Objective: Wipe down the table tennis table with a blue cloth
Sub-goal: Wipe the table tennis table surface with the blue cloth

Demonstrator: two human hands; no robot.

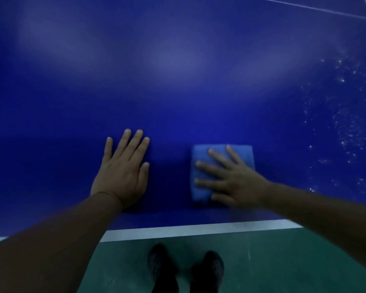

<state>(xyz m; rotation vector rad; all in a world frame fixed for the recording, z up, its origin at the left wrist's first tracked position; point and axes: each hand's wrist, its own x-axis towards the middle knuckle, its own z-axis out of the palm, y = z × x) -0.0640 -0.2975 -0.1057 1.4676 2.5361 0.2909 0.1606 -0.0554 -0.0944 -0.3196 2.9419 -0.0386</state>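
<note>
The blue cloth [220, 172] lies folded flat on the blue bench [178, 81], near its white front edge. The right hand [230, 178] presses down on the cloth with fingers spread out straight. The left hand [123, 170] rests flat on the bench, just beside it, holding nothing. White specks [344, 123] lie to the right of the cloth, so the right hand is nearer to them.

Bare forearms, no sleeves, dark perforated clog shoes [185, 269]
</note>
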